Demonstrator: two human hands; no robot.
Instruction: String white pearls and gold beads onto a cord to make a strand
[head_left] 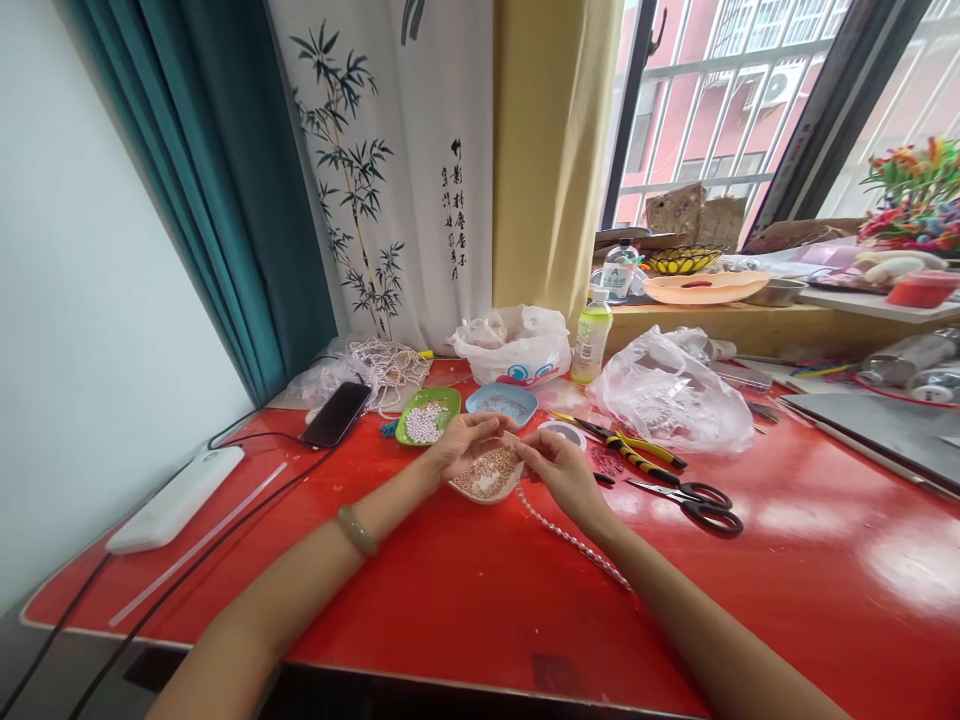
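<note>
Over a small dish point(486, 497) of gold-coloured beads point(487, 472), my two hands meet with their fingertips close together. My left hand point(474, 440), with a bangle point(357, 531) on its wrist, has its fingers bent in a pinch; whatever is between them is too small to make out. My right hand point(559, 465) pinches the upper end of a bead strand point(564, 534), which trails down across the red table beneath my right forearm. Behind the hands, a green dish point(409, 410) holds pale beads and a blue dish point(517, 394) holds small clear-looking pieces.
To the right lie scissors point(697, 500), yellow-black pliers point(637, 455) and a white spool point(562, 434). Plastic bags point(671, 395) and a bottle point(592, 338) stand behind. On the left are a phone point(337, 414), a white power bank point(176, 500), cables and a bead-string heap point(390, 370).
</note>
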